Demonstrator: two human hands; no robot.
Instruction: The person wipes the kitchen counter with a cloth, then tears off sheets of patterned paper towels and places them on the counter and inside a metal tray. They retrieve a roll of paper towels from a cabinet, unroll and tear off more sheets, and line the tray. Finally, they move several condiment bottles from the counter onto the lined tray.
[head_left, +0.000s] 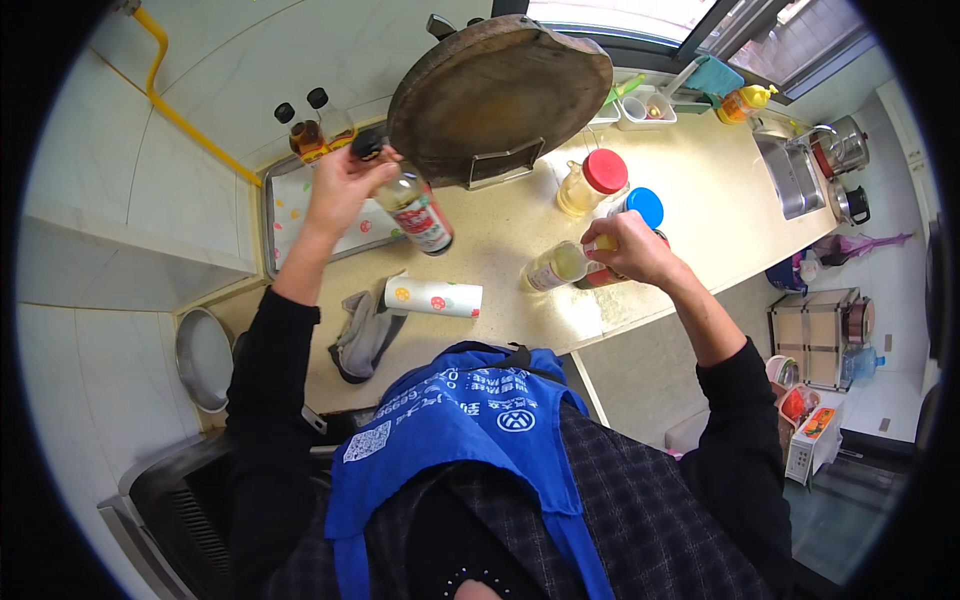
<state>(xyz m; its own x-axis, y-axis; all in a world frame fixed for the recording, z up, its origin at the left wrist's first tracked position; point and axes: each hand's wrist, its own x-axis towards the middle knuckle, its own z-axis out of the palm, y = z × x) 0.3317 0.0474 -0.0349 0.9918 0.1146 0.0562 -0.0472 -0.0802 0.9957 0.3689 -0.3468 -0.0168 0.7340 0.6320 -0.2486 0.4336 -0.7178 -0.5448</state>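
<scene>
My left hand (343, 184) grips a glass bottle with a black cap and a red and white label (421, 217) near its neck, tilted above the counter by the lined tray (330, 217). At its cap, my right hand (630, 246) holds a clear bottle of pale liquid (555, 266). Close by stand a red-lidded jar (592, 180) and a blue-lidded container (643, 208); a dark bottle (596, 277) is partly hidden under my right hand. Two black-capped bottles (306, 139) stand at the tray's far edge.
A round wooden chopping board (499, 97) leans in a metal rack (510, 165). A paper towel roll (433, 297) and a grey cloth (364, 337) lie near my apron. White bins (646, 109) line the window side. The sink (787, 176) is at the right.
</scene>
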